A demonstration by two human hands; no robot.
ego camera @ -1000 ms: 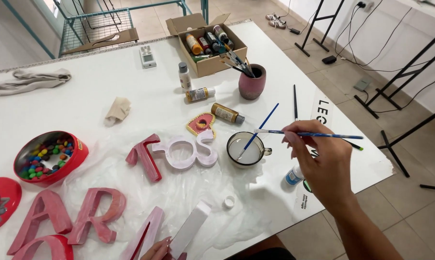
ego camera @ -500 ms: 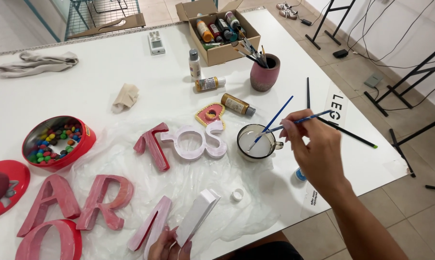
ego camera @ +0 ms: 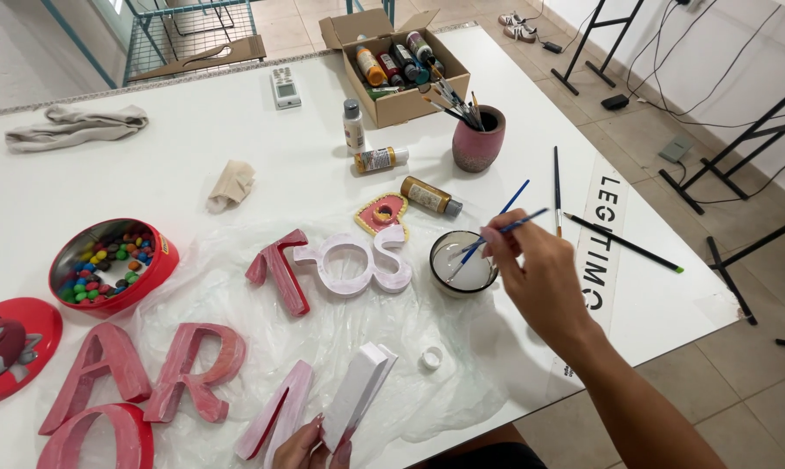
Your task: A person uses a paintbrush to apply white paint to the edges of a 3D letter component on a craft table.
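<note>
Beside the cup (ego camera: pixel 463 261), the right hand's fingers (ego camera: pixel 497 246) pinch a blue brush (ego camera: pixel 516 223).

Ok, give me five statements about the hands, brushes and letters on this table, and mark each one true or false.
1. The right hand holds a blue-handled brush next to the cup. True.
2. The left hand grips the red candy tin. False: it holds a white block letter at the near edge; the tin stands apart, untouched.
3. The pink pot holds several brushes. True.
4. The cardboard box is empty. False: paint bottles stand in it.
5. The letters on the plastic sheet are all painted red. False: the T-shaped letter is red, but the joined letters beside it are whitish.
</note>
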